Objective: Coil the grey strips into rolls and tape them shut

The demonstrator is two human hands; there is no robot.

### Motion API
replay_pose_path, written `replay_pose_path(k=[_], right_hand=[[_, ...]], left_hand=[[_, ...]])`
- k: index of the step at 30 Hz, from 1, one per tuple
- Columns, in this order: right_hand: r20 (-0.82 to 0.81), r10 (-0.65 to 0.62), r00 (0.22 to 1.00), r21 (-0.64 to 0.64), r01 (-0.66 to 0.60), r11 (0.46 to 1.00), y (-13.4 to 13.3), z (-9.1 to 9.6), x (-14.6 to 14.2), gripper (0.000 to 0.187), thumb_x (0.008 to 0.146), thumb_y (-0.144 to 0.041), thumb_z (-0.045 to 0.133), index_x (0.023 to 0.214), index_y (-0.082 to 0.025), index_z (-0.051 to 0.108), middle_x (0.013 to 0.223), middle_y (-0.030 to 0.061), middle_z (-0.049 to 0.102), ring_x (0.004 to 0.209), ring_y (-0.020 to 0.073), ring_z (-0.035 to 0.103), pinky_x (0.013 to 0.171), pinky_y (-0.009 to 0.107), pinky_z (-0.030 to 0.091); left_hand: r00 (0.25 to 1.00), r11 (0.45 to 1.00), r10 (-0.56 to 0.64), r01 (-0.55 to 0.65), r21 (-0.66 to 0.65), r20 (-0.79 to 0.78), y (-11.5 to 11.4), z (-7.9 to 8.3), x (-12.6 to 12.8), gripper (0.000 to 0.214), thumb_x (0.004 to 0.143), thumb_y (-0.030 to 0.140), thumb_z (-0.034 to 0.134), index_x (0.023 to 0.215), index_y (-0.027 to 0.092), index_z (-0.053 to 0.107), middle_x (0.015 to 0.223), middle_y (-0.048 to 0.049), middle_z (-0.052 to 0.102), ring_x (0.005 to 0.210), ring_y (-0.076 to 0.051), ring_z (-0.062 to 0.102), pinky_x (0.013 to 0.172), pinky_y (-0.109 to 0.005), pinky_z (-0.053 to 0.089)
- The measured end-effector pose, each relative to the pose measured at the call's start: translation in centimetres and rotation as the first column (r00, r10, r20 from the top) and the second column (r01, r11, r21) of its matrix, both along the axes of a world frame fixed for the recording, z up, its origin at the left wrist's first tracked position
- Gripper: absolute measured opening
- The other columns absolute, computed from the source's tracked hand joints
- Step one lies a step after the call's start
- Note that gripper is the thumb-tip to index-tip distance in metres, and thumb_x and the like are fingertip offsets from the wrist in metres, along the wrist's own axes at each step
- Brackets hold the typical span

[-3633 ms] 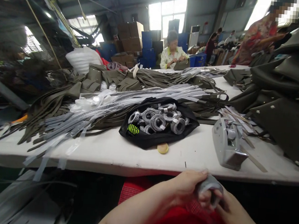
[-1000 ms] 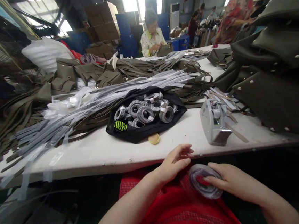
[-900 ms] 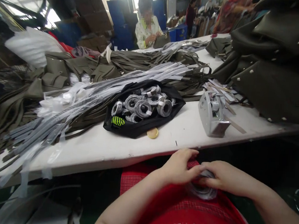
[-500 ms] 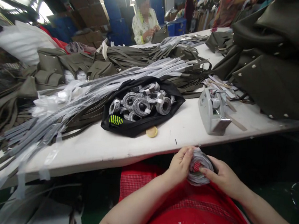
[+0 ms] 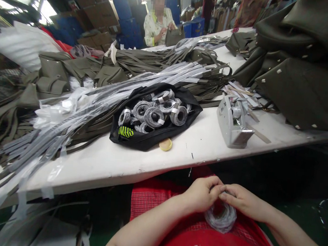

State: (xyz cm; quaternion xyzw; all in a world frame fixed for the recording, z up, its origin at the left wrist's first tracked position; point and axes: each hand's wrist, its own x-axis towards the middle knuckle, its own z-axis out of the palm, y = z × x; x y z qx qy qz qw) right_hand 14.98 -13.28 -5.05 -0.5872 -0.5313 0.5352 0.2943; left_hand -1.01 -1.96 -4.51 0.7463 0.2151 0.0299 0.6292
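A coiled strap in clear plastic wrap [image 5: 221, 220] hangs low over my red apron, its round opening facing me. My left hand [image 5: 203, 193] is closed on the coil's upper edge. Against it, my right hand [image 5: 239, 198] pinches the same upper edge, and the fingertips of both hands meet there. The fingers hide the top of the coil. On the table beyond, a black cloth bag [image 5: 151, 137] holds several similar coils [image 5: 154, 116] bound with white bands. To its right stands a grey tape dispenser [image 5: 233, 123].
Long dark straps [image 5: 95, 121], many in plastic, spread over the left and middle of the white table [image 5: 103, 163]. Dark leather pieces [image 5: 304, 93] pile up at right. A yellow disc [image 5: 165, 144] lies near the bag. Across the table a person [image 5: 158, 23] handles a dark bag.
Both hands have come down toward my lap with the coil. My fingers have shifted from the coil's two sides to its upper edge. The person opposite has moved their hands slightly.
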Motion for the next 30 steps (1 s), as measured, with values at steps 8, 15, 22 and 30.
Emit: replay_pose_path(k=[8,15,22,30], right_hand=[[0.545,-0.711,0.445,0.567,0.428,0.703,0.4,1.3,7.8,0.036,0.098,-0.049,0.045,0.084,-0.022,0.064,0.075,0.0022,0.067,0.068,0.0194,0.063,0.064,0.029,0.049],[0.716,-0.696,0.047,0.659,0.280,0.698,4.3,-0.4,16.3,0.032,0.094,-0.036,0.051,0.115,-0.016,0.066,0.107,0.0151,0.069,0.096,0.0311,0.064,0.084,0.043,0.051],[0.862,-0.507,-0.010,0.493,0.246,0.834,6.0,-1.1,17.3,0.025,0.098,-0.025,0.050,0.093,-0.014,0.072,0.087,0.0131,0.067,0.086,0.0281,0.063,0.075,0.036,0.047],[0.911,-0.412,-0.020,0.402,0.272,0.874,6.8,0.5,17.3,0.030,0.098,-0.021,0.046,0.082,-0.014,0.069,0.083,0.0144,0.068,0.075,0.0251,0.065,0.061,0.032,0.041]], left_hand=[[0.992,0.986,0.118,-0.121,-0.114,-0.040,-0.8,-2.1,-1.0,0.032,0.092,0.044,0.049,0.076,0.017,0.054,0.071,0.0024,0.047,0.069,-0.012,0.042,0.065,-0.025,0.035],[0.997,0.990,0.068,-0.070,-0.123,-0.026,-0.6,-4.3,-0.5,0.061,0.085,0.074,0.046,0.079,0.015,0.058,0.069,0.0003,0.046,0.067,-0.014,0.040,0.063,-0.026,0.034],[0.998,0.990,0.039,-0.044,-0.133,-0.042,-0.5,-5.4,-0.9,0.064,0.085,0.078,0.043,0.087,0.017,0.063,0.066,-0.0002,0.052,0.062,-0.014,0.045,0.057,-0.025,0.033],[0.995,0.998,0.051,-0.055,-0.043,-0.083,-0.8,-4.4,-0.7,0.055,0.087,0.071,0.047,0.082,0.020,0.064,0.071,-0.0002,0.052,0.072,-0.017,0.047,0.067,-0.027,0.038]])
